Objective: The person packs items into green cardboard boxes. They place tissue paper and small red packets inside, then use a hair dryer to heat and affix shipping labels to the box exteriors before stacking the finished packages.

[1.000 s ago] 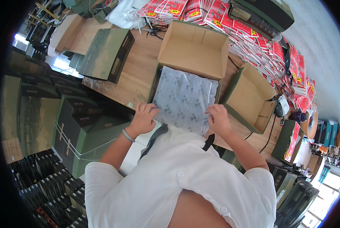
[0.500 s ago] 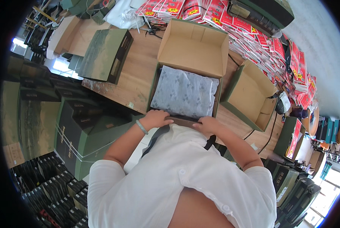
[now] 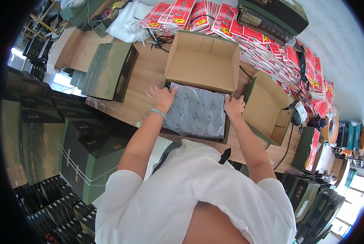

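Observation:
In front of me stands an open cardboard box with its lid folded back, showing bare brown card inside. A bundle wrapped in grey patterned tissue paper fills it. My left hand is at the box's left side toward the far end, fingers spread and thumb at the paper's edge. On the opposite side, my right hand rests at the right wall, its thumb by the paper and its fingers apart on the outer side. What lies under the paper is hidden.
To the right lies another open box; a closed green box stands at left. Red printed packets are heaped along the back, with a dark box on them. Large green cartons stand beside the wooden table.
Both my hands have moved from the box's near edge to its left and right sides, farther from me. The near part of the paper bundle is now uncovered by my hands.

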The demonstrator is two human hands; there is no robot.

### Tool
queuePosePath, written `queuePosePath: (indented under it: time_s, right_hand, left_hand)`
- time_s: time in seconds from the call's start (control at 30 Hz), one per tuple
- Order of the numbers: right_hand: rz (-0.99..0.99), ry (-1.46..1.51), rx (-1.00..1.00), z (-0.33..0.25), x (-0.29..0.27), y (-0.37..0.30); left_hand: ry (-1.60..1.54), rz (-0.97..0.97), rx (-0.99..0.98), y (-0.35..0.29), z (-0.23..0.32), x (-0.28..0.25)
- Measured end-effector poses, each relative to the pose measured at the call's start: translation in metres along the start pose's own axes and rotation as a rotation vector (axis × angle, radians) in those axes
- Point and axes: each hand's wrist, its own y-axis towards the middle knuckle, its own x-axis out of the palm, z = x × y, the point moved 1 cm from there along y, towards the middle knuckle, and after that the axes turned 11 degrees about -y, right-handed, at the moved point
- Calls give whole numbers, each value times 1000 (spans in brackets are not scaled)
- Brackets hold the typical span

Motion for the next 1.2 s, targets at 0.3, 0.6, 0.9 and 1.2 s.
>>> queuePosePath:
  time_s: [0.3,0.6,0.9,1.2]
  right_hand:
    - [289,123,-185,15,6,2]
    - [-94,-72,-54,8,9,-11]
    - [304,112,-247,25,3,-20]
    - [22,146,-212,38,18,-55]
  left_hand:
    - [-419,237,-58,4,-26,12]
    - [-465,127,-1,1,-34,20]
    - [-506,191,177,-6,-34,17]
    - [-384,-95,272,-31,-66,6]
